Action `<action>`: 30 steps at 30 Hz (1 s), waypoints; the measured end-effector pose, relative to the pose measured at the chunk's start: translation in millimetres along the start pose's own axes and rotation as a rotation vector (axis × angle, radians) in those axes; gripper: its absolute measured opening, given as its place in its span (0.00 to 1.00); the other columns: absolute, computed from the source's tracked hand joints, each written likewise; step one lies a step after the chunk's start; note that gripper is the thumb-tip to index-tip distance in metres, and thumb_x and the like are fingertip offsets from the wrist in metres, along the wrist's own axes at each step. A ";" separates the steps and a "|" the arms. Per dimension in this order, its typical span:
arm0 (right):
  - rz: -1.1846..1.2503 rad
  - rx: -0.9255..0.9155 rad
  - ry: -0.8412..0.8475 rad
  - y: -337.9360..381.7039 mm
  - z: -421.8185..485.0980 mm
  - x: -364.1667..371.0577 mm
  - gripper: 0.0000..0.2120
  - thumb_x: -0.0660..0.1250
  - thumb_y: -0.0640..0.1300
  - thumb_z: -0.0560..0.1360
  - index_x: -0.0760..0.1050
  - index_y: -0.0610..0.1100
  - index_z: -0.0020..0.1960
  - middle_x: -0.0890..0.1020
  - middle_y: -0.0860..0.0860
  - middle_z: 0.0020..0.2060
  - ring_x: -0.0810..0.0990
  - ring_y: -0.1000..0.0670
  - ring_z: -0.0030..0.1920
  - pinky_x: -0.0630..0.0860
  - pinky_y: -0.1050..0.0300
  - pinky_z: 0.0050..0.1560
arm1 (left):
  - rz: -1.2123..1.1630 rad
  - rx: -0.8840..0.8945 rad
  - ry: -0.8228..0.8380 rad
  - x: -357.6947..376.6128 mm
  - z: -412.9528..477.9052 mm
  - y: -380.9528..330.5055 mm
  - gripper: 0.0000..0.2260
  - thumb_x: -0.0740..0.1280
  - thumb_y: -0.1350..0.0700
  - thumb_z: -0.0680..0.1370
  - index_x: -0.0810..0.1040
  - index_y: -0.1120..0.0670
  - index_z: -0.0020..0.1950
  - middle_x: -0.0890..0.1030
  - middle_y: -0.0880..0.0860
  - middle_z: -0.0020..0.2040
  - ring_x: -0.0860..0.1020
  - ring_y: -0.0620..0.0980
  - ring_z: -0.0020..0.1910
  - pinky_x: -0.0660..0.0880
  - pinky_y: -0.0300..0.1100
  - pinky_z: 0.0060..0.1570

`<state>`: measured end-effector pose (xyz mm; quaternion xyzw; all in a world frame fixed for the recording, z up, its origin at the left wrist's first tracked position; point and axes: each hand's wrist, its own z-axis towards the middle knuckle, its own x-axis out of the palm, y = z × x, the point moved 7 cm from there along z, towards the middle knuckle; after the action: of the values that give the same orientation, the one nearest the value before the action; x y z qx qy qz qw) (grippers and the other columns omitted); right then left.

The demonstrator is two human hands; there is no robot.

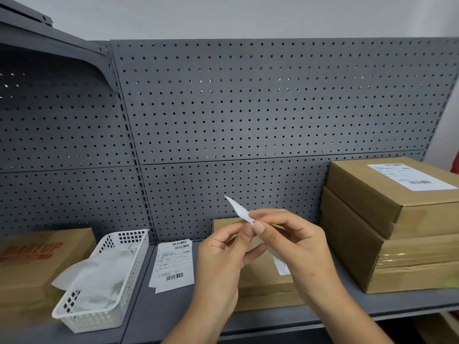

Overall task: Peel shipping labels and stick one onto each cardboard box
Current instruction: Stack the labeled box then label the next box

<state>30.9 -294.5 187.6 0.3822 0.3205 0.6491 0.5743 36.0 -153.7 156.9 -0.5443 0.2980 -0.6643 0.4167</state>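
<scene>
My left hand (223, 252) and right hand (295, 242) both pinching one shipping label (239, 207), cardboard box (263, 279) directly beneath them, label stack (173, 264) left of left hand, labelled box (372, 194) right of right hand.

The grey shelf (169, 311) carries a printed carton (37, 264), white basket (130, 281), label stack (173, 264), flat box (263, 281) and taped box (409, 269).

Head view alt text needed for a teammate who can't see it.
The left hand and right hand pinch a white shipping label over a flat cardboard box on a grey shelf. A label stack and a white basket of papers lie to the left. Two stacked boxes stand at right, the top one already labelled.
</scene>
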 end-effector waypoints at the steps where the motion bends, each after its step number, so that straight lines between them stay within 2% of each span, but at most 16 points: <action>1: 0.006 0.002 0.009 0.7 0.3 0.6 0.06 0.74 0.37 0.74 0.86 0.35 0.48 0.88 0.44 0.52 0.87 0.46 0.52 0.81 0.58 0.52 | -0.003 0.000 0.001 -0.5 -0.3 0.2 0.10 0.70 0.57 0.79 0.86 0.64 0.51 0.86 0.63 0.55 0.84 0.60 0.60 0.83 0.52 0.54; 6: 0.045 0.034 0.028 1.5 -0.4 1.7 0.08 0.73 0.39 0.74 0.85 0.34 0.48 0.88 0.44 0.51 0.87 0.45 0.51 0.82 0.57 0.51 | 0.006 0.001 0.030 0.7 -2.5 -0.1 0.15 0.72 0.52 0.76 0.86 0.65 0.53 0.86 0.64 0.55 0.84 0.61 0.60 0.83 0.54 0.56; 13: -0.010 0.055 0.019 -1.6 -3.6 5.0 0.07 0.70 0.40 0.78 0.84 0.36 0.48 0.88 0.45 0.53 0.86 0.44 0.56 0.80 0.46 0.61 | 0.042 0.007 0.057 2.6 -3.6 -1.1 0.14 0.71 0.53 0.77 0.86 0.64 0.53 0.86 0.63 0.54 0.85 0.60 0.60 0.83 0.55 0.58; 18: -0.006 0.044 0.019 2.1 -5.9 7.5 0.06 0.72 0.39 0.77 0.84 0.37 0.48 0.88 0.44 0.52 0.86 0.44 0.56 0.81 0.52 0.57 | 0.086 0.021 0.050 1.8 -4.9 -2.5 0.12 0.70 0.54 0.79 0.86 0.62 0.52 0.86 0.62 0.53 0.85 0.58 0.58 0.83 0.54 0.57; 23: 0.001 0.064 -0.002 -0.9 -5.8 7.5 0.06 0.71 0.39 0.77 0.84 0.35 0.48 0.88 0.44 0.52 0.86 0.43 0.55 0.81 0.47 0.59 | 0.095 0.028 0.063 1.9 -6.0 -3.8 0.12 0.70 0.53 0.79 0.86 0.61 0.53 0.86 0.61 0.54 0.85 0.58 0.58 0.82 0.55 0.58; 30: -0.009 0.052 -0.027 2.9 -5.6 8.3 0.06 0.72 0.39 0.77 0.85 0.36 0.47 0.88 0.45 0.50 0.87 0.46 0.53 0.82 0.56 0.55 | 0.147 0.061 0.057 -0.8 -5.1 -5.6 0.13 0.71 0.53 0.78 0.86 0.61 0.53 0.87 0.60 0.52 0.86 0.56 0.57 0.83 0.55 0.58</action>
<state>24.2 -286.6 188.3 0.4044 0.3312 0.6328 0.5712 29.8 -150.6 160.1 -0.4889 0.3285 -0.6558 0.4722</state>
